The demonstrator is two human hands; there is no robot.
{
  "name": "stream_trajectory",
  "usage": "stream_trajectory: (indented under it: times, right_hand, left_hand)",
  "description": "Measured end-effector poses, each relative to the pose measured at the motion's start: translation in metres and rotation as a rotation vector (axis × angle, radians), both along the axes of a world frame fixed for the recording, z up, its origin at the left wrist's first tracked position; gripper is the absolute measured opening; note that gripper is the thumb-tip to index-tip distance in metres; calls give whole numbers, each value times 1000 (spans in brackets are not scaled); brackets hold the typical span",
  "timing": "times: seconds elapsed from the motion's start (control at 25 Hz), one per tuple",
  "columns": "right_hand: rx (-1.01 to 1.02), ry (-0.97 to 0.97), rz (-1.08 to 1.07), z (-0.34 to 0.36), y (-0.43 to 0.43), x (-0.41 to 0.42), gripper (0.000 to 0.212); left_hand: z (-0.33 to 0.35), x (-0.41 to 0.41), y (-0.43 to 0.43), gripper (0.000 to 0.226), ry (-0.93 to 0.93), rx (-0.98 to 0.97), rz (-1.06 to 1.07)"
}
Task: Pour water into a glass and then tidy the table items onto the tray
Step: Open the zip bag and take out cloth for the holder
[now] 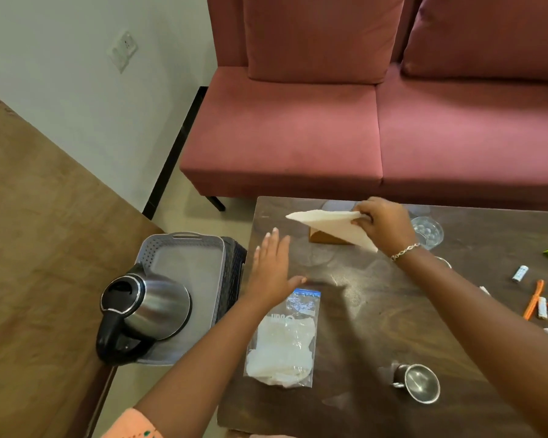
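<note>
A white napkin (332,227) is pinched by one corner in the right hand (382,224), lifted above a brown holder (325,238) near the table's (377,311) far edge. Just right of that hand a glass (427,232) is seen standing. The left hand (272,270) is held flat and released, fingers spread, gripping nothing, over the table's left edge. Left of it, off the table, the tray (184,257) is seen with a kettle (143,306) resting on its near part. Directly below the left hand a plastic bag (283,339) lies flat. Bare tabletop is left between both forearms; a steel cup (419,384) stands toward the near edge.
</note>
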State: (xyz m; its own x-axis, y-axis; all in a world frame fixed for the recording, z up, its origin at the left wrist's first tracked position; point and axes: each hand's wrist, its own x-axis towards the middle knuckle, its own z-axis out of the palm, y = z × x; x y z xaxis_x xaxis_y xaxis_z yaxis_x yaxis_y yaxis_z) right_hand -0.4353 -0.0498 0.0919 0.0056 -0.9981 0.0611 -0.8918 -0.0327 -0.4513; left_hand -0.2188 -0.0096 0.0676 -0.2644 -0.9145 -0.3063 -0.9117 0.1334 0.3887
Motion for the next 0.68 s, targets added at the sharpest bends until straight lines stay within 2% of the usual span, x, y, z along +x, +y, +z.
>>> stream_trajectory:
  times: [0.12,0.28,0.68]
  right_hand:
    - [33,93,-17,-28,-32,-15,18]
    - [128,220,49,-65,-60,-20,19]
    - [260,261,47,-136,-108,-16,19]
  left_hand:
    - [-17,-5,-25,85,-193,-41,-204]
    - [-41,-14,-53,84,-254,24,-291]
    - [-86,-1,-82,81,-214,149,-260]
